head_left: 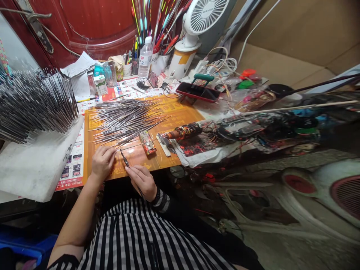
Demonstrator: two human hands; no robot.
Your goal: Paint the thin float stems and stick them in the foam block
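At the front edge of the table, my left hand (102, 163) pinches one end of a thin rod (133, 146). The rod runs to the right, its far part over a small red box (148, 143) with a pale top. My right hand (143, 181) is closed around a dark, slim, pen-shaped tool (124, 159), whose tip points up and left, close below the rod. Whether the tip touches the rod I cannot tell. Just beyond both hands lies a loose pile of thin dark rods (126, 118) with pale tips, on an orange sheet (165, 112).
A dense stand of upright dark rods (36, 101) rises from white foam (30, 165) at left. Behind are a water bottle (145, 58), a white fan (206, 15) and a phone (197, 92). A paint-stained handled tool (184, 132) lies on a stained cloth at right.
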